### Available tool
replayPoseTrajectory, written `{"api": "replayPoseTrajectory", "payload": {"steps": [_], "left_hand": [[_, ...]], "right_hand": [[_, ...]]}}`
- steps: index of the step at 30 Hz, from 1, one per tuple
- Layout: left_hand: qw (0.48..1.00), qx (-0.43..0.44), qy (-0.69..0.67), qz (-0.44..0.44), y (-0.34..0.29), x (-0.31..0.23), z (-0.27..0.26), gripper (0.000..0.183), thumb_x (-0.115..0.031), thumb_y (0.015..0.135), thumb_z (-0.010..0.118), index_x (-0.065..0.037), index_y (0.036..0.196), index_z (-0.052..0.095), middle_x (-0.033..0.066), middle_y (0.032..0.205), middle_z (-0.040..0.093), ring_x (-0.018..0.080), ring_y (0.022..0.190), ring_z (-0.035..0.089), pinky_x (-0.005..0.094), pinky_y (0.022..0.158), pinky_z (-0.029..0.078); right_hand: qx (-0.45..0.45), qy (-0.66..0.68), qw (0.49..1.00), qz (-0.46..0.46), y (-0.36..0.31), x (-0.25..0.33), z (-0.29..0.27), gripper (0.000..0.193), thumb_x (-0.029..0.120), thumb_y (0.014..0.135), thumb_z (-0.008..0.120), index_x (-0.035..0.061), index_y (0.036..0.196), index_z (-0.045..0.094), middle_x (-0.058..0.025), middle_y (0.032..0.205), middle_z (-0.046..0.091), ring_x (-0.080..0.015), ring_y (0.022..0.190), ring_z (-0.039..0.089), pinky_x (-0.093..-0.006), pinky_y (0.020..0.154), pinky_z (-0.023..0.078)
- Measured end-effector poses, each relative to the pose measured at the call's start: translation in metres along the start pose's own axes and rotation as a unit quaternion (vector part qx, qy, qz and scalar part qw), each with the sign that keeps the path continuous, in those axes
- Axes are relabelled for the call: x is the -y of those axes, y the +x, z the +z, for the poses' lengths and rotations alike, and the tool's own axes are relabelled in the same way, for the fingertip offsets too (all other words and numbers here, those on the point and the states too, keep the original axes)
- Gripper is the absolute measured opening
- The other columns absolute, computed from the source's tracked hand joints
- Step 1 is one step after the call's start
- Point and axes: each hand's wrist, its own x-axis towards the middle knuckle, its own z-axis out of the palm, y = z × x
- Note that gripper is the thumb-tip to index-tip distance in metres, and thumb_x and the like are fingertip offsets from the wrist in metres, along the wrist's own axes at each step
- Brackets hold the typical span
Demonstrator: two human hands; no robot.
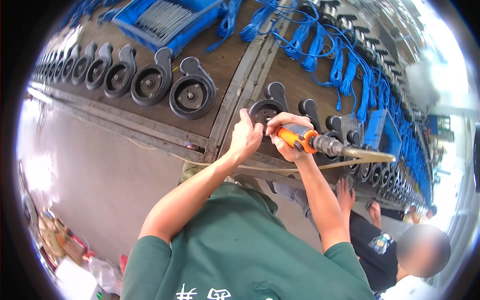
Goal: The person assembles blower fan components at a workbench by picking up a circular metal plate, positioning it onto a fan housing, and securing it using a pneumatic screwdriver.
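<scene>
My left hand point(245, 132) grips the near left rim of a black round housing point(265, 106), which has an arm sticking out at its far side. In my right hand point(287, 129) is an orange air tool point(298, 138), with the fingers wrapped round its body. The tool's front end is at the open face of the housing, and my fingers hide its tip. From its rear, a metal coupler point(327, 146) leads to a pale air hose point(370, 155). More black housings point(192, 95) stand just left of my hands.
Black housings line the bench edge on both sides. Behind them lie bundled blue cords point(300, 42), a blue crate point(167, 22) of thin grey rods and another blue bin point(382, 132). The hose crosses before my waist. A co-worker's hand point(345, 192) is at the bench, right.
</scene>
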Motion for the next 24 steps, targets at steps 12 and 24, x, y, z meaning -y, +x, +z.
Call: {"api": "replayPoseTrajectory", "payload": {"steps": [12,24], "left_hand": [[1.000,-0.011,0.002,-0.008,-0.003,0.001,0.001,0.059,-0.020,0.088,0.052,0.008,0.136,0.032,0.0375,0.095,0.064,0.0520,0.092,0.064,0.0517,0.084,0.051],[0.942,-0.134,-0.042,0.306,-0.067,-0.027,-0.039,0.055,-0.009,0.078,0.073,0.005,0.125,0.048,0.0226,0.119,0.049,0.0344,0.106,0.053,0.0413,0.092,0.045]], "right_hand": [[-0.114,0.160,0.980,-0.034,-0.017,-0.019,0.001,0.026,0.009,0.081,0.067,-0.0007,0.103,0.059,-0.0123,0.085,0.064,-0.0136,0.063,0.059,-0.0253,0.058,0.052],[-0.372,-0.010,0.928,0.028,-0.017,-0.003,0.036,0.023,-0.002,0.086,0.055,-0.0001,0.109,0.051,-0.0101,0.092,0.061,-0.0133,0.074,0.059,-0.0247,0.068,0.050]]}}
